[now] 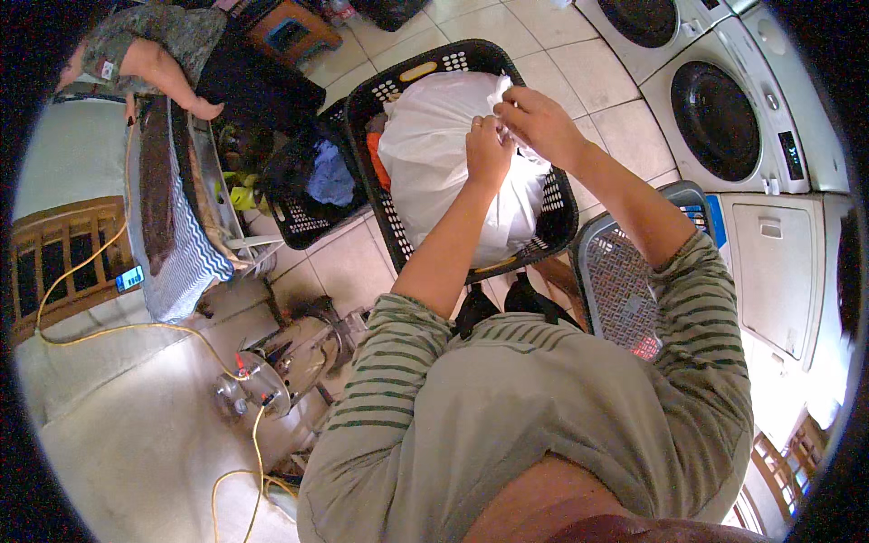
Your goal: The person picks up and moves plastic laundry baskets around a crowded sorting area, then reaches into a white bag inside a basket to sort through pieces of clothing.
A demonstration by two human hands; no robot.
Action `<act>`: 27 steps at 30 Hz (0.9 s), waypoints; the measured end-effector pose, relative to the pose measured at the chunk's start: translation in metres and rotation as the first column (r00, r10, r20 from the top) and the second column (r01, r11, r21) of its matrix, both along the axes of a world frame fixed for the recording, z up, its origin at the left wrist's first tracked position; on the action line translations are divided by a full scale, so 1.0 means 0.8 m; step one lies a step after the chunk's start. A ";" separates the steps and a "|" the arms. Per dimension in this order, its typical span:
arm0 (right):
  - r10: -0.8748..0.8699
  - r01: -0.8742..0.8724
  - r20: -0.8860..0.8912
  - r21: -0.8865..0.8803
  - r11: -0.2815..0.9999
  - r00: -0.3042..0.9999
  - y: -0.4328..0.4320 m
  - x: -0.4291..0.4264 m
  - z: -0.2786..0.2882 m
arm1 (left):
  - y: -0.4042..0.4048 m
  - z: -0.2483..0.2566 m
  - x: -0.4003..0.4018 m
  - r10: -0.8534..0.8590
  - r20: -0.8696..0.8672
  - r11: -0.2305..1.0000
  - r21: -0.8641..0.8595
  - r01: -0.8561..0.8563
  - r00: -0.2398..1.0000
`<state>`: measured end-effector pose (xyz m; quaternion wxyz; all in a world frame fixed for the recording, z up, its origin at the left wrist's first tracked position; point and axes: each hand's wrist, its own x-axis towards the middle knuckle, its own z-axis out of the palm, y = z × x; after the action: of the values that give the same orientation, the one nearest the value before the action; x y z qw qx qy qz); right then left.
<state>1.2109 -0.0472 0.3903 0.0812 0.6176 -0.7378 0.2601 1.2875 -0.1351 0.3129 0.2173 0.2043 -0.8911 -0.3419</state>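
Both my hands pinch the gathered top of a full white plastic bag (434, 163). My left hand (489, 149) closes around the bunched plastic, while my right hand (543, 125) grips a twisted end of it just to the right. The bag sits bulging inside a black plastic laundry basket (360, 129) with perforated walls and yellow handle insets. Some orange cloth (377, 161) shows between the bag and the basket's left wall. What the bag holds is hidden.
Left stands another black basket (299, 234) with a blue cloth (331, 175). A person (163, 61) is beside an ironing board (193, 251). A metal boiler tank (271, 383) with yellow hoses is lower left. Front-loading washers (716, 122) and a grey basket (618, 271) are right.
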 end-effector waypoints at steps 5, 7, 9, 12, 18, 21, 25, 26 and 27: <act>0.049 -0.049 0.007 0.168 0.985 0.999 0.004 -0.004 -0.035 | -0.004 0.005 0.001 -0.005 0.085 0.999 -0.035 0.008 0.996; 0.038 -0.050 0.053 0.252 0.966 0.998 0.003 -0.014 -0.047 | -0.004 0.011 0.003 -0.019 0.162 0.999 -0.032 0.024 0.987; 0.026 -0.045 0.080 0.246 0.968 0.996 -0.003 -0.022 -0.055 | -0.005 0.009 0.006 -0.008 0.110 0.996 -0.092 0.019 0.994; -0.005 -0.026 0.105 0.294 0.955 0.994 -0.010 -0.024 -0.066 | -0.005 0.014 0.007 -0.024 0.096 0.986 -0.161 0.039 0.995; -0.210 0.077 0.278 0.424 0.903 0.937 -0.024 -0.030 -0.076 | -0.007 0.013 0.012 -0.108 0.094 0.974 -0.191 0.124 0.990; -0.267 0.083 0.439 0.395 0.915 0.858 -0.020 -0.041 -0.090 | -0.007 0.006 0.017 -0.139 0.016 0.971 -0.194 0.139 0.990; -0.333 0.154 0.758 0.299 0.942 0.561 -0.010 -0.035 -0.118 | -0.005 -0.003 0.019 -0.035 0.048 0.988 0.151 0.028 0.998; -0.329 0.149 0.760 0.298 0.943 0.561 -0.008 -0.030 -0.119 | -0.008 -0.008 0.020 -0.030 0.050 0.989 0.149 0.023 0.998; -0.318 0.177 0.814 0.264 0.948 0.487 -0.006 -0.025 -0.120 | -0.012 -0.014 0.018 -0.045 0.063 0.976 0.214 0.031 0.997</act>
<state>1.1913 -0.0521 0.2942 -0.2958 0.3040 -0.7811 0.4583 1.3022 -0.1444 0.3021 0.1573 0.2208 -0.8601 -0.4322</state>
